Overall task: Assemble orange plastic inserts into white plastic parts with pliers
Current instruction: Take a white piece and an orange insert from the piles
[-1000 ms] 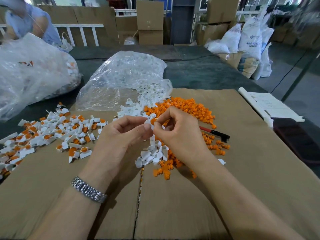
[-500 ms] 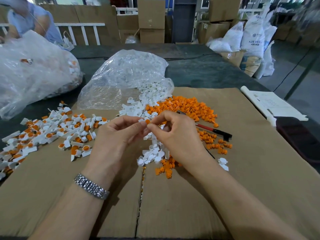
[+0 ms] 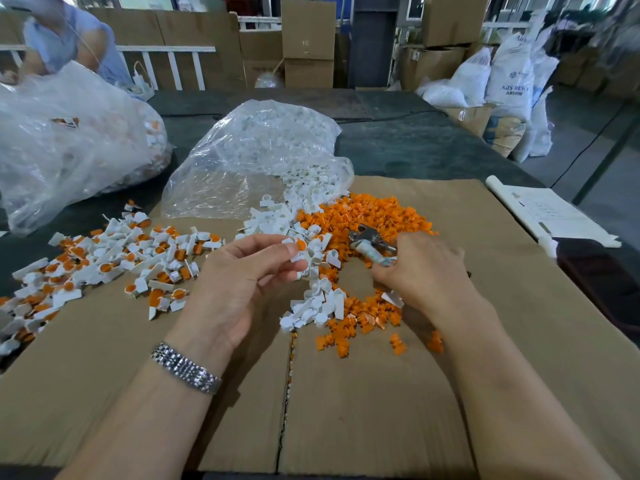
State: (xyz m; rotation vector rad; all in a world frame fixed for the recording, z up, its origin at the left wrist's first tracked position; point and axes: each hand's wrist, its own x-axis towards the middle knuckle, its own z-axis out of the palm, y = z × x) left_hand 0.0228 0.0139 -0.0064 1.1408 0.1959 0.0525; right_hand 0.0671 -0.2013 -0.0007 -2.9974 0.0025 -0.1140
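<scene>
In the head view, the left hand (image 3: 242, 282), left of centre in the frame, pinches a white part with an orange insert (image 3: 298, 247) between thumb and fingertips, held above the cardboard sheet (image 3: 381, 410) that covers the worktop (image 3: 415, 143). The right hand (image 3: 426, 271), right of centre, curls its fingers round the pliers (image 3: 372, 242), whose metal head points toward upper left over the orange inserts (image 3: 374, 213). Loose white parts (image 3: 311, 306) lie between the hands. Finished pieces (image 3: 104, 258) spread along the left side. A clear bag of white parts (image 3: 256, 154) sits above centre, and a larger bag (image 3: 69, 143) fills the upper left.
</scene>
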